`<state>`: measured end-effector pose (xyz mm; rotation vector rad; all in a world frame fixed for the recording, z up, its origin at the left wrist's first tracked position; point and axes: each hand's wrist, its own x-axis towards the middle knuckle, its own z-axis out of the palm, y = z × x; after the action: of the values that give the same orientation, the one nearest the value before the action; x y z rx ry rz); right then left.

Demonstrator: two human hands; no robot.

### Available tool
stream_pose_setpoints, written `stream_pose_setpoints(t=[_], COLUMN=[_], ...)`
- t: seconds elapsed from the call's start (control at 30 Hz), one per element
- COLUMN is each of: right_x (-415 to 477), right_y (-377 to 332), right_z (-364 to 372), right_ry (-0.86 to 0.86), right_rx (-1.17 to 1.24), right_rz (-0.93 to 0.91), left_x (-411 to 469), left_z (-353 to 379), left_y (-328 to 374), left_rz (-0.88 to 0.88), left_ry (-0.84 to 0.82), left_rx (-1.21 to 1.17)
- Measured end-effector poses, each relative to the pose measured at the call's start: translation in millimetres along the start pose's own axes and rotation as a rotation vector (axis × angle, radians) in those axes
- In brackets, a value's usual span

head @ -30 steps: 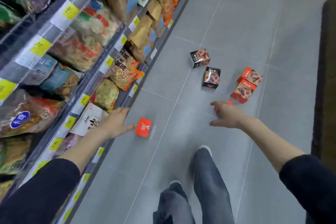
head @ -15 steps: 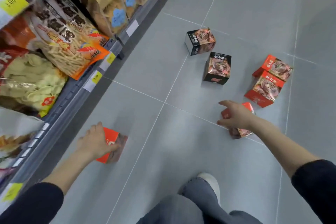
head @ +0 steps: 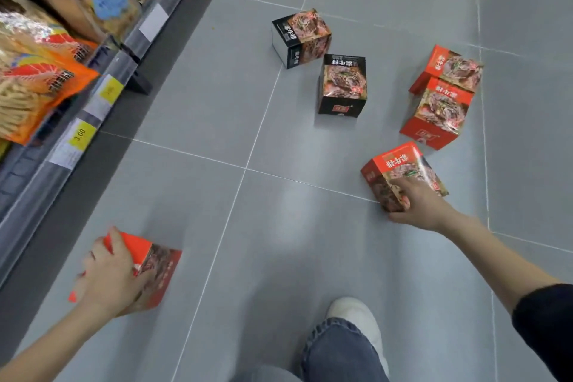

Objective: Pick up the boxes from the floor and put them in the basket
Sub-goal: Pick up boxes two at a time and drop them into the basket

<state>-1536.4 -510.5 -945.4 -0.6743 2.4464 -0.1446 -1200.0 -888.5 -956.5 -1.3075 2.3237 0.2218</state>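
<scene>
Grey tiled floor [head: 279, 226] runs along a shop shelf [head: 37, 183] on the left, stocked with snack bags [head: 37, 84] and yellow price tags [head: 80, 135]. Six boxes are on or near the floor.

The left grip [head: 108, 276] is curled round the left red box [head: 158, 263], close to the shelf base. The box is tilted and blurred, and I cannot tell whether it has left the floor. The right grip [head: 415, 205] clasps the near corner of the right red box [head: 400, 164], which also tilts.

Beyond it, the mid red box [head: 437, 112] and the far red box [head: 452, 67] touch each other. To their left, the near black box [head: 342, 87] and the far black box [head: 302, 37] sit just beside one another.

A white shoe [head: 356, 316] and a jeans leg [head: 335, 353] show at the bottom.
</scene>
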Motion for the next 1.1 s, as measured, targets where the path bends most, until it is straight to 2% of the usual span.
stream_pose_setpoints(t=[0.27, 0.4, 0.57, 0.77, 1.0, 1.1], right_x=[8, 21, 43, 62, 103, 122], right_y=[50, 68, 79, 90, 44, 30], right_z=[15, 21, 27, 28, -66, -95], right_ry=[0.061, 0.064, 0.074, 0.23, 0.028, 0.092], right_rx=[-0.485, -0.502, -0.523, -0.402, -0.118, 0.048], right_rz=[-0.114, -0.106, -0.138, -0.263, -0.147, -0.155], left_x=[13, 17, 20, 23, 23, 26], left_z=[-34, -46, -51, -49, -55, -57], left_y=[90, 146, 201, 247, 279, 282], left_rz=[0.339, 0.548, 0.713, 0.831, 0.891, 0.888], left_ry=[0.017, 0.034, 0.053, 0.056, 0.075, 0.083], left_rx=[0.064, 0.108, 0.145, 0.158, 0.162, 0.148])
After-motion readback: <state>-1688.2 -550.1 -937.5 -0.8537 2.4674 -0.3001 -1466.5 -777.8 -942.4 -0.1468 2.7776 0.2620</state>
